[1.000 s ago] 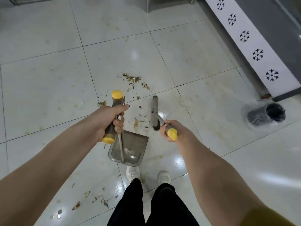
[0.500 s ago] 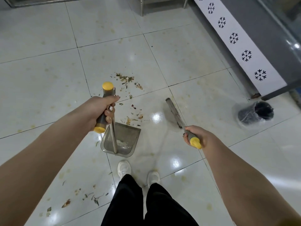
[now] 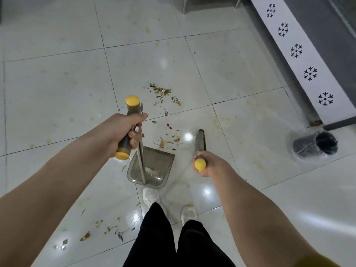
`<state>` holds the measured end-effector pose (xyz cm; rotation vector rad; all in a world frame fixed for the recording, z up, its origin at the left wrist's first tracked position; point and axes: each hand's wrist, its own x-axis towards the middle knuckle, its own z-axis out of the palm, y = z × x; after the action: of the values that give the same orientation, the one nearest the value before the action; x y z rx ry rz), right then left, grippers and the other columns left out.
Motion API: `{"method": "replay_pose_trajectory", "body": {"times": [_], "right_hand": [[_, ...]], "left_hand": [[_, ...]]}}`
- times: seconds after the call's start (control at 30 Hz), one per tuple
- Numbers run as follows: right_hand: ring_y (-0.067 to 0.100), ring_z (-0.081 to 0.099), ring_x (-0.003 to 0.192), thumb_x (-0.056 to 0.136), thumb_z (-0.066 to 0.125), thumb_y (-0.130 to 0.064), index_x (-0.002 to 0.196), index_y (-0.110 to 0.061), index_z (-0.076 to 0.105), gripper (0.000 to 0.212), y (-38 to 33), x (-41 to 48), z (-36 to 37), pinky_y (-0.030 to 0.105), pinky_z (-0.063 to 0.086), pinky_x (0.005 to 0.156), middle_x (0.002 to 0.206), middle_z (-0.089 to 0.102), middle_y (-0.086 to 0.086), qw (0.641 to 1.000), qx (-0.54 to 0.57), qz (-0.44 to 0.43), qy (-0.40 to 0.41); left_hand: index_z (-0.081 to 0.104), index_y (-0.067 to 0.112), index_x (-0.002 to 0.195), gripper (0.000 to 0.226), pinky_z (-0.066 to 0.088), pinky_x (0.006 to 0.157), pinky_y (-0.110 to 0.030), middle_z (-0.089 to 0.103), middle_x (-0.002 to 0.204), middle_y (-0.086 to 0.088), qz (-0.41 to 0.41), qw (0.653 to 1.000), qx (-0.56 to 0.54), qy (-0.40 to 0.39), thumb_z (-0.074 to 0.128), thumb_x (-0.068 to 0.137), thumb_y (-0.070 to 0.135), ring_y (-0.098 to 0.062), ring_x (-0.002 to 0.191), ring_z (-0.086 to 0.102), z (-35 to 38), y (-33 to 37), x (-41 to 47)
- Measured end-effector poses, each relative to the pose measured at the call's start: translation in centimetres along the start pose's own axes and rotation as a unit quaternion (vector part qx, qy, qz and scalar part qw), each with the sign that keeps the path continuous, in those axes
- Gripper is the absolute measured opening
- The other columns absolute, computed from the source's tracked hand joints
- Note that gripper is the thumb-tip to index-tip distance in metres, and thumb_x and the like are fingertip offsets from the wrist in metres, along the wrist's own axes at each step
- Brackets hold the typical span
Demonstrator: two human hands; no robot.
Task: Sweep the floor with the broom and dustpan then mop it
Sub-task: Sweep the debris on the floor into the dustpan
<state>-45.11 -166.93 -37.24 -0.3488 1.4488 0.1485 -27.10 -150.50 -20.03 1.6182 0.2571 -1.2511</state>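
while the left hand (image 3: 123, 132) clasps the dustpan (image 3: 152, 166) by its handle and the right hand (image 3: 210, 164) the broom (image 3: 200, 140), both grips clenched, draw the scraps (image 3: 169, 140) low into the pan.

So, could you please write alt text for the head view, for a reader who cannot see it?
Looking down, a person's left hand grips the handle of a dustpan resting on a tiled floor, while the right hand grips a broom right of it. Leaf scraps lie beyond the dustpan and at lower left; a plastic-wrapped black bin stands far right.
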Motion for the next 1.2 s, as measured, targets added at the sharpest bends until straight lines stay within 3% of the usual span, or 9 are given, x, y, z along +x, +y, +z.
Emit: {"method": "replay_pose_trajectory", "body": {"times": [0.17, 0.33, 0.5, 0.63, 0.77, 0.83, 0.9, 0.97, 1.2], "right_hand": [[0.015, 0.050, 0.029, 0.094, 0.048, -0.010, 0.076, -0.008, 0.044, 0.019, -1.8, 0.0, 9.1, 0.018, 0.045, 0.032, 0.041, 0.047, 0.007, 0.991, 0.057, 0.023, -0.119], [0.015, 0.050, 0.029, 0.097, 0.048, -0.017, 0.080, -0.006, 0.045, 0.020, -4.5, -0.6, 13.8, 0.018, 0.043, 0.030, 0.042, 0.046, 0.006, 0.981, 0.097, 0.018, -0.169], [0.012, 0.049, 0.027, 0.100, 0.043, -0.022, 0.081, -0.008, 0.044, 0.023, -4.9, -2.5, 14.2, 0.016, 0.041, 0.029, 0.040, 0.046, 0.005, 0.988, 0.052, 0.005, -0.148], [0.014, 0.049, 0.027, 0.098, 0.042, -0.016, 0.093, -0.015, 0.045, 0.006, -4.8, -2.5, 12.9, 0.017, 0.042, 0.031, 0.041, 0.049, 0.008, 0.995, 0.036, -0.022, -0.093], [0.014, 0.055, 0.042, 0.096, 0.043, -0.009, 0.100, -0.017, 0.050, 0.012, -4.0, -1.9, 11.5, 0.019, 0.042, 0.030, 0.063, 0.056, 0.005, 0.998, 0.046, -0.040, -0.012], [0.016, 0.055, 0.034, 0.097, 0.044, -0.012, 0.093, -0.013, 0.053, 0.009, -2.8, -1.6, 10.9, 0.019, 0.042, 0.029, 0.056, 0.056, 0.006, 0.998, 0.049, -0.031, 0.007], [0.017, 0.051, 0.026, 0.097, 0.046, -0.018, 0.090, -0.012, 0.054, 0.012, -1.4, -1.5, 10.8, 0.020, 0.042, 0.029, 0.043, 0.055, 0.008, 0.998, 0.057, -0.008, 0.006], [0.018, 0.050, 0.024, 0.097, 0.043, -0.011, 0.083, -0.008, 0.053, 0.017, -0.2, -1.5, 11.4, 0.020, 0.042, 0.027, 0.035, 0.051, 0.008, 0.999, 0.054, 0.008, -0.008], [0.016, 0.048, 0.026, 0.095, 0.042, -0.006, 0.069, -0.006, 0.045, 0.026, -1.3, -1.3, 14.0, 0.017, 0.040, 0.027, 0.037, 0.046, 0.008, 0.992, 0.072, 0.004, -0.103]], "left_hand": [[0.039, 0.014, 0.069, 0.031, 0.028, 0.030, -0.010, 0.034, 0.039, 0.006, -0.024, 0.999, -0.023, 0.004, 0.058, 0.092, 0.023, -0.004, 0.026, 0.029, -4.0, 2.4, 0.4], [0.039, 0.015, 0.066, 0.033, 0.027, 0.030, -0.009, 0.032, 0.041, 0.004, -0.039, 0.998, -0.041, 0.014, 0.058, 0.092, 0.023, -0.004, 0.025, 0.028, -6.5, 3.2, 0.8], [0.038, 0.014, 0.065, 0.035, 0.028, 0.031, -0.010, 0.033, 0.044, 0.003, -0.031, 0.998, -0.045, 0.031, 0.059, 0.092, 0.023, -0.004, 0.026, 0.029, -7.6, 3.1, 0.5], [0.039, 0.014, 0.066, 0.034, 0.029, 0.030, -0.010, 0.034, 0.040, 0.004, -0.017, 0.998, -0.040, 0.044, 0.059, 0.092, 0.022, -0.005, 0.025, 0.030, -7.8, 3.1, -0.2], [0.039, 0.013, 0.067, 0.034, 0.029, 0.031, -0.009, 0.035, 0.038, 0.004, -0.008, 0.997, -0.038, 0.062, 0.059, 0.092, 0.023, -0.005, 0.025, 0.030, -7.8, 2.8, -0.9], [0.039, 0.013, 0.066, 0.034, 0.028, 0.031, -0.009, 0.035, 0.038, 0.004, -0.008, 0.997, -0.032, 0.066, 0.059, 0.092, 0.023, -0.005, 0.025, 0.030, -7.8, 2.5, -0.9], [0.039, 0.014, 0.066, 0.034, 0.029, 0.030, -0.010, 0.035, 0.038, 0.004, -0.013, 0.997, -0.028, 0.064, 0.059, 0.092, 0.023, -0.005, 0.025, 0.030, -7.9, 2.2, -0.9], [0.039, 0.014, 0.066, 0.034, 0.029, 0.030, -0.010, 0.035, 0.038, 0.005, -0.016, 0.997, -0.034, 0.064, 0.059, 0.092, 0.024, -0.004, 0.026, 0.030, -7.9, 1.7, -0.9], [0.039, 0.013, 0.064, 0.037, 0.028, 0.031, -0.010, 0.034, 0.040, 0.003, -0.030, 0.995, -0.043, 0.080, 0.060, 0.092, 0.025, -0.006, 0.025, 0.029, -9.0, 0.1, -0.8]]}}
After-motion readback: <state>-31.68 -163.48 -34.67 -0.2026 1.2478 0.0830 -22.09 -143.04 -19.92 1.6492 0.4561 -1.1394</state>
